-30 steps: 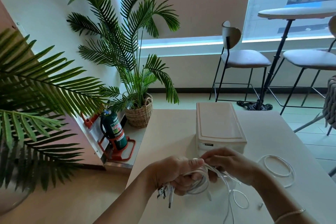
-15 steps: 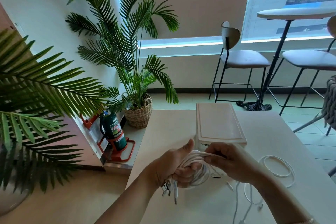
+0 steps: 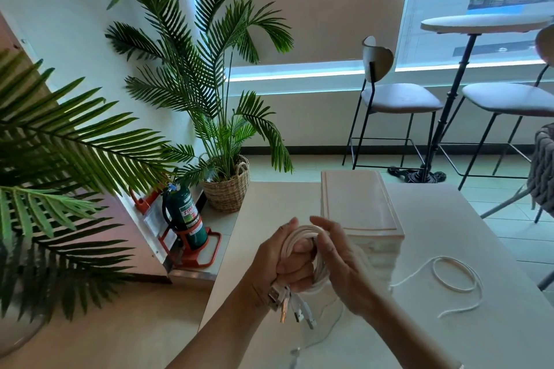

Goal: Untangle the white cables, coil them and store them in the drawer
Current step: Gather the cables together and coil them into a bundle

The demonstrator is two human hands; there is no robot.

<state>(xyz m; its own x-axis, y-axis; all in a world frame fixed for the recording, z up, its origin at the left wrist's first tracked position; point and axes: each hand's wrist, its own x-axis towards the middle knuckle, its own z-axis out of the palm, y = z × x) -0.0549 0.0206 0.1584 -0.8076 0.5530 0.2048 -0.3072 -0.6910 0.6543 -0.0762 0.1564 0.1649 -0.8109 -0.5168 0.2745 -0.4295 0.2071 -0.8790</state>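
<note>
Both hands held above the near edge of the white counter [image 3: 443, 219], in front of the closed white drawer unit [image 3: 358, 204]. Left hand [image 3: 278, 260]: fingers curled tight round a bundle of white cables [image 3: 299, 237] wound into a coil; thumb up along the coil's left side. Several connector ends [image 3: 295, 307] hang below the left fist, one metal USB plug plainly visible, the others blurred. Right hand [image 3: 341, 263]: fingers bent over the top and right side of the same coil, pressing on the strands; whether they actually pinch a strand cannot be told from this view. A thin loose length of cable trails down from the coil toward the counter's near edge, partly blurred. Second white cable [image 3: 455, 275] lies on the counter to the right, well apart from the hands, in a loose open loop with one tail running toward the base of the drawer unit and the other curving toward the near side. Off the counter: potted palm in a wicker basket [image 3: 229, 189], green fire extinguisher [image 3: 184, 216] on a red stand, high stools [image 3: 398, 99] and a round table [image 3: 485, 22] by the window
</note>
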